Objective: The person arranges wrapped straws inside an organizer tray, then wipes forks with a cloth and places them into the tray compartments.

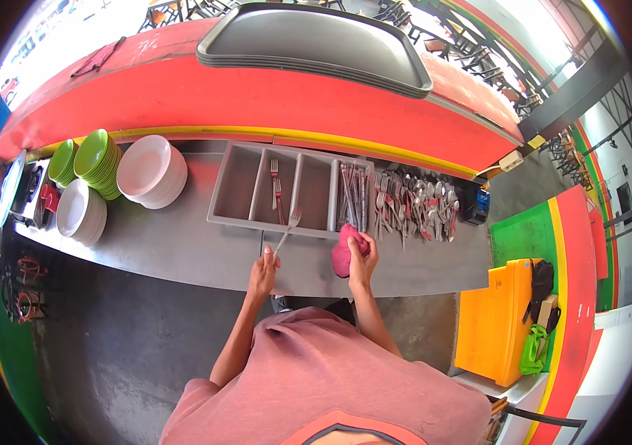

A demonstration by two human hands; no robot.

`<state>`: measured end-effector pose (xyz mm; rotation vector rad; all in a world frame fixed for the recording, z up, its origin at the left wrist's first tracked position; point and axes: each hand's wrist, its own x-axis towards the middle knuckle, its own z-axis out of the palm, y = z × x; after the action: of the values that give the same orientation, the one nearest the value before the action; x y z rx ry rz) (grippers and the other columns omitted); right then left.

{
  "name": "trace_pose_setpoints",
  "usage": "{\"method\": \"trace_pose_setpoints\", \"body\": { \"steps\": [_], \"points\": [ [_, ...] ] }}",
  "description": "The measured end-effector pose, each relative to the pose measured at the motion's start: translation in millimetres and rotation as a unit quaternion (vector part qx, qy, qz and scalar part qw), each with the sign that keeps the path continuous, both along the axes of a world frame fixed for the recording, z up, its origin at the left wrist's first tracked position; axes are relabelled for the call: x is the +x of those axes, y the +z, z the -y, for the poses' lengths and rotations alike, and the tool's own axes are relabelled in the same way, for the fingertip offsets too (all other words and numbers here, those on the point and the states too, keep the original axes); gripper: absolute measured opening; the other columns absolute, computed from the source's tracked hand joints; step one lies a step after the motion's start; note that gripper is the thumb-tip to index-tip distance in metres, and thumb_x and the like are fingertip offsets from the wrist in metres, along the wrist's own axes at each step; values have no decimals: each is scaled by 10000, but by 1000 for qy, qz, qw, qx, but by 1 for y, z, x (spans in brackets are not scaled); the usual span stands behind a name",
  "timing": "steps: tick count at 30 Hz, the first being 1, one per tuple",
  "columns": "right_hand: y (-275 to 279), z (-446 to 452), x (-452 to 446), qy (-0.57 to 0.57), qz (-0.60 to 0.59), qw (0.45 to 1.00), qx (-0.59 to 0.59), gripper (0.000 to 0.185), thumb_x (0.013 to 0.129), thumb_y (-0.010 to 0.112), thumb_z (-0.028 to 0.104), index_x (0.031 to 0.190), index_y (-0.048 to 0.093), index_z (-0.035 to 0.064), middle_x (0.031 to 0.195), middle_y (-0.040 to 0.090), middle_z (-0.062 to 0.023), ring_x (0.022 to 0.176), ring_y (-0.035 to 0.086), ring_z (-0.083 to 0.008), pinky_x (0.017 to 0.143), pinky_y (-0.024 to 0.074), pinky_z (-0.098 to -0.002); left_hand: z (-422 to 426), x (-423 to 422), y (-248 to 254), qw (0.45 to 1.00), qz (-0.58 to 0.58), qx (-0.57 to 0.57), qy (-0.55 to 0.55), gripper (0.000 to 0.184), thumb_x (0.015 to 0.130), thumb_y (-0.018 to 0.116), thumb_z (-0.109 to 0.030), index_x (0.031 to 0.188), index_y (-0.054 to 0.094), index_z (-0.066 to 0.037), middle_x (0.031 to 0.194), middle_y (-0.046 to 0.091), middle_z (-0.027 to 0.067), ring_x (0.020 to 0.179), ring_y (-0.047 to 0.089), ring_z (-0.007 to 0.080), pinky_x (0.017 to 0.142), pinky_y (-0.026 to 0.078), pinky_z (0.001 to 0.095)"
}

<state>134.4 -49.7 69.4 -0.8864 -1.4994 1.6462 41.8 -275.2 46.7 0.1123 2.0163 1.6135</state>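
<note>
My left hand [262, 272] is closed around the handle of a fork [288, 227], whose tines point up near the front edge of a grey cutlery tray [257, 224]. In my right hand [363, 261] is a bunched pink cloth [343, 252], just below the tray's right end. Two or so forks [275, 185] lie in the tray's second compartment from the left. The rightmost compartment holds several long, thin utensils [353, 194]. Beside the tray, on the right, lies a loose pile of spoons and forks [418, 206].
White bowls [151, 170] and green bowls [98, 159] stand stacked on the metal counter [205, 248] at left. Large dark trays [316, 44] lie stacked on the red ledge [182, 93] behind. A yellow box [488, 319] stands at lower right.
</note>
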Motion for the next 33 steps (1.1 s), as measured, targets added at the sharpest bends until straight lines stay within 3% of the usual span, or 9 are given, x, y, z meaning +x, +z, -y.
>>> {"method": "trace_pose_setpoints", "body": {
  "steps": [4, 10, 13, 19, 22, 25, 33],
  "points": [
    [-6, 10, 5, 17, 21, 999, 22, 306, 859, 745, 156, 1104, 632, 12, 1058, 627, -49, 970, 568, -134, 878, 455, -279, -15, -12, -10, 990, -90, -70, 83, 652, 1024, 336, -546, 734, 595, -23, 528, 407, 49, 520, 429, 176, 525, 351, 385],
    [-20, 16, 7, 45, 29, 998, 11, 299, 847, 754, 182, 1054, 641, -1, 1020, 638, -65, 956, 576, -152, 875, 456, -294, -30, -19, -11, 971, -170, -133, 104, 572, 1042, 363, -444, 863, 714, -29, 511, 418, 109, 497, 460, 230, 524, 364, 396],
    [-12, 15, 9, 41, 42, 998, 31, 306, 835, 766, 185, 1046, 645, -1, 1021, 643, -71, 955, 581, -154, 870, 458, -297, -33, -20, -20, 968, -187, -121, 116, 544, 1049, 363, -410, 941, 732, -25, 522, 320, 45, 516, 363, 142, 504, 302, 367],
    [-16, 7, 9, 32, 34, 999, 12, 311, 833, 770, 180, 1050, 645, -4, 1009, 647, -69, 947, 585, -152, 872, 461, -296, -34, -19, -23, 975, -121, -57, 175, 512, 1051, 387, -380, 993, 708, 15, 568, 302, -6, 548, 293, 102, 499, 257, 336],
    [-15, 9, 6, 40, 32, 999, -2, 308, 836, 768, 172, 1054, 644, -5, 1001, 648, -65, 938, 586, -147, 866, 464, -293, -33, -21, -31, 977, -106, -94, 159, 469, 1042, 410, -357, 1009, 701, 9, 553, 365, 70, 548, 369, 155, 535, 343, 363],
    [-12, 13, 3, 54, 42, 998, 5, 305, 835, 769, 163, 1058, 643, -4, 1005, 649, -64, 935, 587, -142, 862, 467, -290, -32, -20, -39, 978, -143, -66, 139, 491, 1033, 428, -399, 998, 688, 17, 571, 393, 74, 568, 395, 152, 545, 352, 363],
    [-18, 18, -4, 74, 44, 996, 7, 310, 828, 776, 157, 1068, 642, 15, 997, 645, -42, 925, 578, -121, 844, 465, -273, -31, -22, -48, 996, -30, 23, 84, 529, 1017, 459, -465, 1028, 659, 25, 657, 531, 40, 625, 479, 113, 565, 400, 306]
  ]
}}
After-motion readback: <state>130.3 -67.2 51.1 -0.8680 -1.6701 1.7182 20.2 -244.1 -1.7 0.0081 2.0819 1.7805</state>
